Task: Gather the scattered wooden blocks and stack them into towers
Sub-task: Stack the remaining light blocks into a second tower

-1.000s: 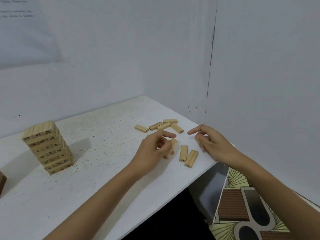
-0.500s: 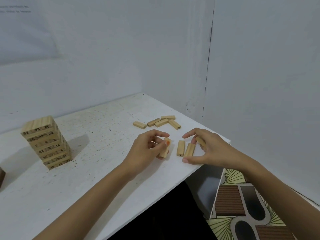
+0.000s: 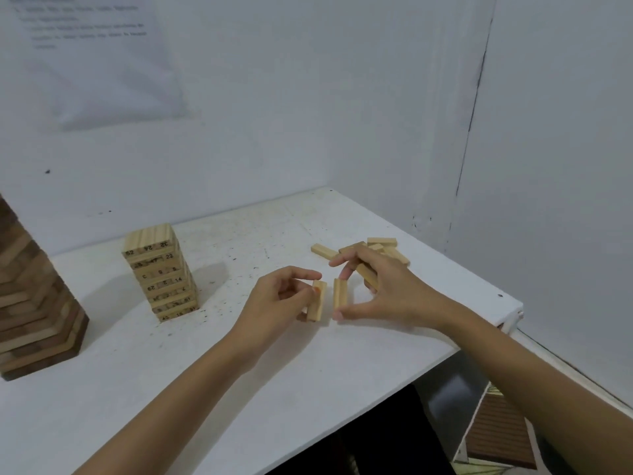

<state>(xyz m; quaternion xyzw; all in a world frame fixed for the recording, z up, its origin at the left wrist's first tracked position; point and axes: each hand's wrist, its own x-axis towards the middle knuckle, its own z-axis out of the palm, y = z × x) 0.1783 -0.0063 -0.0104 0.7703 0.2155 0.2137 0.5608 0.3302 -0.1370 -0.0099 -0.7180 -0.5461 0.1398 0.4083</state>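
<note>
My left hand (image 3: 279, 299) pinches one light wooden block (image 3: 317, 306) between thumb and fingers, just above the white table (image 3: 212, 399). Right beside it, my right hand (image 3: 387, 289) holds a second block (image 3: 340, 293) between thumb and forefinger, and a third block (image 3: 367, 275) lies under its curled fingers. Several loose blocks (image 3: 382, 242) lie scattered behind my right hand near the wall corner, partly hidden by it. A light numbered block tower (image 3: 159, 272) stands to the left of my hands.
A darker wooden tower (image 3: 32, 313) stands at the far left edge. Walls close off the table at the back and right. The table's front edge runs diagonally below my forearms, and a patterned floor (image 3: 496, 430) lies beyond its right corner.
Both hands have lifted their blocks off the table and shifted left, away from the table's right edge. The camera has turned left, bringing the dark tower into view.
</note>
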